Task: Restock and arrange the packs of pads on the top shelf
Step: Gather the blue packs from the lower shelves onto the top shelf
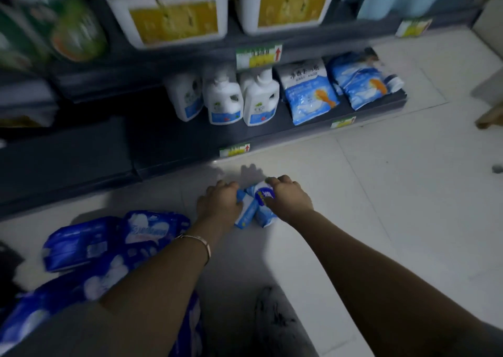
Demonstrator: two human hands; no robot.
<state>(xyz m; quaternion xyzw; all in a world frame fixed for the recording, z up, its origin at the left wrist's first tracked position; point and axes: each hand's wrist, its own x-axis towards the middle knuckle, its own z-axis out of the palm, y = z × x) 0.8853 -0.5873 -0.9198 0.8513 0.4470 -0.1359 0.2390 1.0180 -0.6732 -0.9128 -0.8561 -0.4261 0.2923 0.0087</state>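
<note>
Two small light-blue and white packs of pads lie side by side on the pale floor tiles just in front of the dark shelf unit. My left hand grips the left pack with fingers curled over its top. My right hand grips the right pack the same way. A pile of several larger dark-blue pad packs lies on the floor at the lower left, partly hidden by my left forearm. The top shelf is out of view.
The bottom shelf holds white detergent bottles and blue-white bags. Above stand white tubs with yellow labels. Green packages blur at upper left. My shoe is near the bottom. A wooden leg stands at right.
</note>
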